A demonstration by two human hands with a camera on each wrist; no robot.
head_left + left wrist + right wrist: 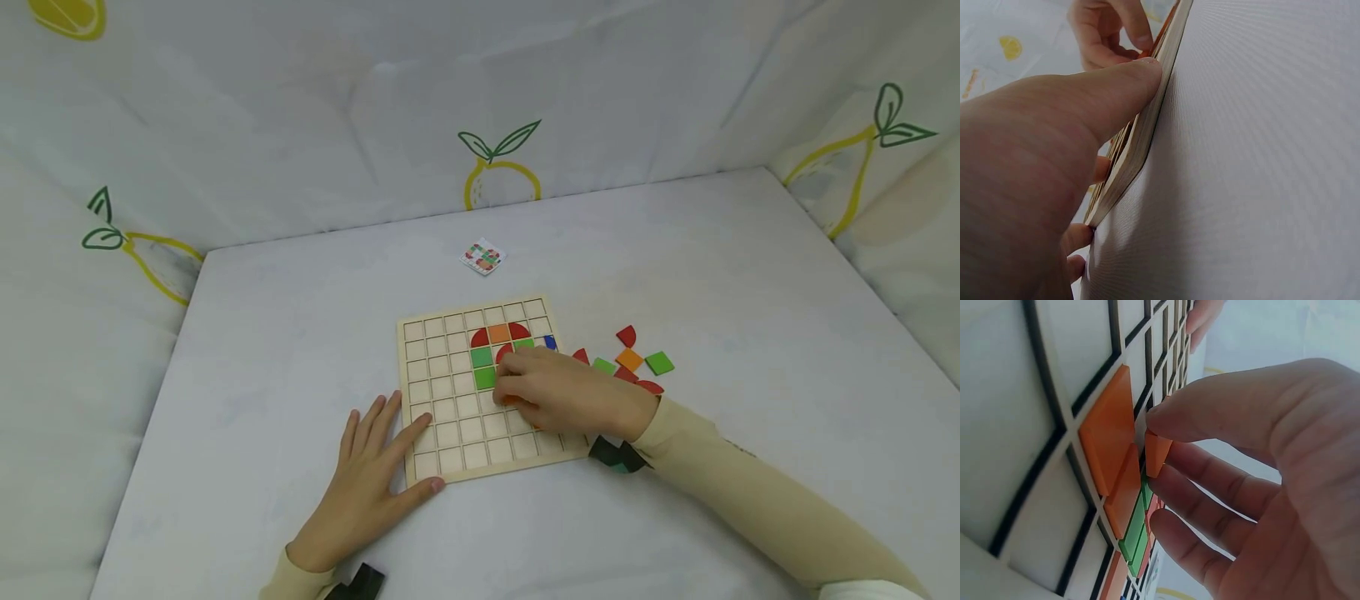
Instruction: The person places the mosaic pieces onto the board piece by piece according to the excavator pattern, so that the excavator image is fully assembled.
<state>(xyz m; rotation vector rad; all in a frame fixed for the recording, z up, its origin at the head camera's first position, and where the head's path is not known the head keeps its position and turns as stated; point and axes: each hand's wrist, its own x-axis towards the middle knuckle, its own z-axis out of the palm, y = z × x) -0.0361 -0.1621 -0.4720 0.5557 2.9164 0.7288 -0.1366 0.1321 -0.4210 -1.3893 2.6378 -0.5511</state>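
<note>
A wooden grid board [465,457] lies on the white table. My left hand [367,487] is spread at its near left corner, thumb on the front edge and fingers along the left side. Over the board's right half, my right hand [558,387] pinches an orange tile [1157,453] between thumb and fingers, tilted close over the grid. In the right wrist view, another orange tile [1109,431] sits in a cell beside it. Green tiles [484,377], an orange square [498,333] and red rounded tiles [480,337] fill other cells. My right hand hides part of this pattern.
Loose tiles lie right of the board, among them a red quarter-round [626,336], an orange square [629,359] and a green square [660,362]. A small pattern card [483,256] lies behind the board. White curtains [300,125] with lemon drawings stand around the table.
</note>
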